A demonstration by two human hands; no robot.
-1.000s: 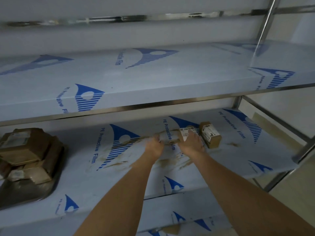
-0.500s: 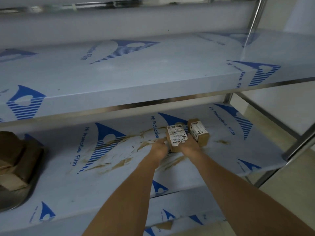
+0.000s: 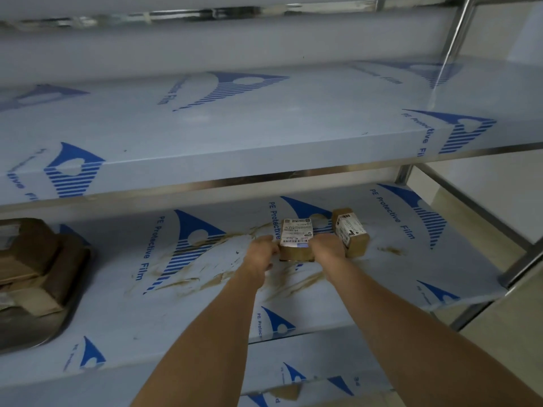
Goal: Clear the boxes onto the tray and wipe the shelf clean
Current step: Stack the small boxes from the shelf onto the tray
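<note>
A small brown cardboard box (image 3: 296, 236) with a white shipping label is held between both hands just above the middle shelf (image 3: 382, 277). My left hand (image 3: 261, 251) grips its left side and my right hand (image 3: 327, 248) grips its right side. A second labelled brown box (image 3: 351, 230) stands on the shelf just right of my right hand. At the far left a metal tray (image 3: 35, 327) holds several stacked brown boxes (image 3: 32, 259). Brown smears (image 3: 205, 277) streak the shelf's blue film around and below my hands.
An upper shelf (image 3: 235, 127) wrapped in blue film overhangs the working shelf. Steel uprights and rails (image 3: 523, 259) frame the right end. A lower shelf (image 3: 293, 365) shows under my forearms. Beige floor (image 3: 505, 333) lies to the right.
Both hands closed on the labelled box, tipped it up so its label faces me, and drew it slightly nearer. The view swung right, then back left, so the tray shows again.
</note>
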